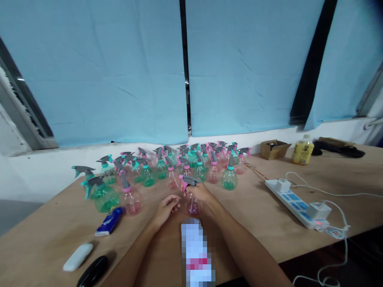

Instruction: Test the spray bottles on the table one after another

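My right hand [201, 192] is closed around the neck of a pink spray bottle [193, 206], just below its grey and pink trigger head. The bottle is upright, with its nozzle pointing left. Just left of it is my left hand [165, 208], its fingers loosely curled and apart from the thumb, with nothing visible in it. A phone [196, 251] with a pixelated screen lies below the bottle. Behind my hands stand a clear pink spray bottle [173, 179] and a green spray bottle [229, 179], among several others of both colours.
On the left lie a blue packet [109, 222], a white case [77, 257] and a black rounded object [93, 272]. At right are a power strip [295, 203] with cables, a cardboard box [273, 150] and a yellow-labelled bottle [303, 150]. Blue curtains [119, 71] hang behind the table.
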Motion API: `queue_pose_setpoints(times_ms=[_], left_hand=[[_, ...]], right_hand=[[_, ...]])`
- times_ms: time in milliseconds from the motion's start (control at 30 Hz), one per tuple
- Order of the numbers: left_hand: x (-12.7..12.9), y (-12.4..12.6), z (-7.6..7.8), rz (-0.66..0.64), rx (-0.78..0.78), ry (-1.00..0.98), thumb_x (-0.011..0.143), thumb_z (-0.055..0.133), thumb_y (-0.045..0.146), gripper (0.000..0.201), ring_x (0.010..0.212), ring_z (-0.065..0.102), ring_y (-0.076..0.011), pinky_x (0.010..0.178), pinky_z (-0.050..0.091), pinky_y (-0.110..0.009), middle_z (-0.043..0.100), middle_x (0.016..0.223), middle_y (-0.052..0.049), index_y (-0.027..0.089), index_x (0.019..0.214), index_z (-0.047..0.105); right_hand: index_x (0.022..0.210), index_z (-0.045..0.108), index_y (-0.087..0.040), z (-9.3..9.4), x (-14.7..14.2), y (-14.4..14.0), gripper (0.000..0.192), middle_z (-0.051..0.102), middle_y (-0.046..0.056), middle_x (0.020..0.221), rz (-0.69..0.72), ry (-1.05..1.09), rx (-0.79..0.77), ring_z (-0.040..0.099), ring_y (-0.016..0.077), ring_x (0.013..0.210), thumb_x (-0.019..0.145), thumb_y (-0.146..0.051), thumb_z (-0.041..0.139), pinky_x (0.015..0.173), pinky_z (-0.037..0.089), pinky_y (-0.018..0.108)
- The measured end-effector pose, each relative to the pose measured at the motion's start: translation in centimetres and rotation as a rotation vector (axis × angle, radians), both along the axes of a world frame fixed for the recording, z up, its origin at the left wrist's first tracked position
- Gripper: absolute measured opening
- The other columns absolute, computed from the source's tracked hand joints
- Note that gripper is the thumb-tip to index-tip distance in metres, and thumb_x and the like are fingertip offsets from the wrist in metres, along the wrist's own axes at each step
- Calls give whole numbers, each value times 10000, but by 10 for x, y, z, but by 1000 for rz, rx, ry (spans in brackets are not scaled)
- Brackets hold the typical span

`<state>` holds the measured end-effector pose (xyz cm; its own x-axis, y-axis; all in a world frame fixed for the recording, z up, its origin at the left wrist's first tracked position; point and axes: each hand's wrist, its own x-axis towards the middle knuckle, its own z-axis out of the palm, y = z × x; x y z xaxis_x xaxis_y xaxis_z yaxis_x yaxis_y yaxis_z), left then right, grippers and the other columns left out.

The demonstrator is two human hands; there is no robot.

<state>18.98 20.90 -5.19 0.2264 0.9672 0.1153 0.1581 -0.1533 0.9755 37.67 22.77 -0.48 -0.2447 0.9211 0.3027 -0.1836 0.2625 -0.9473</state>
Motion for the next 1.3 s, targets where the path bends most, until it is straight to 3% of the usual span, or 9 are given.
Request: queue_pose_setpoints(times_ms=[133,333,633,767,933,1067,1167,1300], left_hand=[[0,0,0,-5,-3,18,796,618,478,324,581,531,-117,548,351,-221,642,703,5,180,907,679],[1,-2,3,-9,-1,55,789,605,510,357,591,525,-118,558,353,-221,637,702,8,180,911,670],[1,-2,2,-10,-2,52,797,599,483,331,587,524,-116,559,352,-221,639,704,11,180,915,661],[2,-3,4,-15,2,56,798,601,491,342,591,526,-114,565,361,-221,638,707,8,177,917,663],[3,-5,6,-12,3,43,798,601,483,321,580,528,-113,546,360,-218,643,705,6,179,886,654],[2,-5,6,1,-2,11,792,604,482,297,559,528,-108,529,358,-215,634,684,20,188,835,626],[1,-5,6,13,2,-6,799,591,507,315,537,524,-103,510,354,-207,600,641,35,192,790,590],[1,-6,7,43,19,-37,795,604,524,341,515,516,-100,490,352,-192,551,582,50,192,740,550]], right_hand=[[478,596,-179,-3,1,3,92,605,5,507,-34,-37,-35,506,116,486,545,-170,535,481,374,226],[533,596,-172,-5,-1,5,49,580,-12,492,-48,6,-70,518,118,468,543,-159,550,475,380,228],[579,624,-176,-5,1,7,82,606,-5,549,13,-9,26,544,129,512,578,-160,544,507,401,240],[605,596,-182,-13,-2,10,23,600,-12,561,-83,9,37,541,135,524,620,-199,596,527,422,253],[950,642,-204,-19,-5,4,208,663,12,800,-281,-122,291,582,165,723,813,-352,587,719,470,306],[1134,575,-209,-23,-7,-6,307,620,54,1097,-469,-283,489,541,213,1032,897,-398,522,984,361,394],[1146,552,-215,-32,-7,-6,286,536,73,1217,-484,-363,547,432,234,1197,933,-384,464,1056,276,427],[1191,506,-217,-40,-7,-3,284,501,76,1216,-418,-395,552,386,238,1222,942,-331,432,1064,269,451]])
